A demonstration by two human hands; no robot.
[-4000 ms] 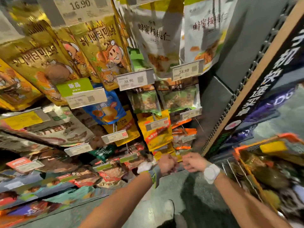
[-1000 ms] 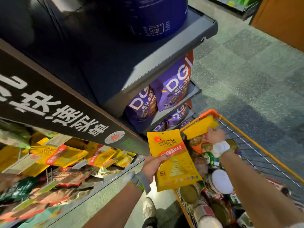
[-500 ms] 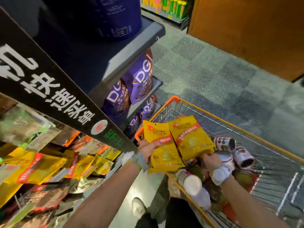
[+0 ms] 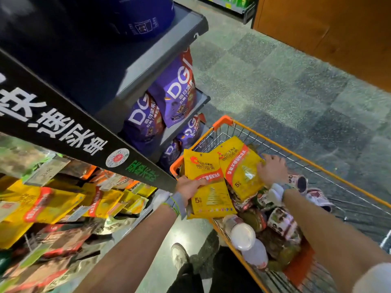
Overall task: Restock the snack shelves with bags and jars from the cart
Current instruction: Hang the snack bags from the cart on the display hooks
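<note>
- We see our left hand (image 4: 189, 187) closed on the left edge of a yellow snack bag (image 4: 208, 185); the fingers (image 4: 201, 182) wrap over its front, across the red band, and the bag hangs upright over the near left corner of the cart (image 4: 224, 120).
- Our right hand (image 4: 271, 169) lies spread on a second yellow bag (image 4: 239, 166) of the same print. Fingers are splayed across its right edge; whether they grip it or only press on it we cannot tell.
- The two bags overlap, the left-hand one in front. The second bag tilts to the right and sits over the heap in the cart.
- Both wrists carry bands: grey with a green stripe on the left, white on the right.
- The cart is an orange-framed wire basket. It holds a white-lidded jar (image 4: 241, 234) at the near edge, printed cans (image 4: 282, 223) on their sides, and dark packets beneath; labels too blurred to read.
- To the left, the snack shelves (image 4: 135, 220) carry more yellow bags with red bands (image 4: 42, 205), with brown and red packets below them.
- A black sign strip (image 4: 63, 123) with white characters runs diagonally above those bags.
- Behind the cart, purple DGI bags (image 4: 175, 92) stand on grey end shelves.
- A white shoe (image 4: 178, 255) shows on the floor between shelf and cart.
</note>
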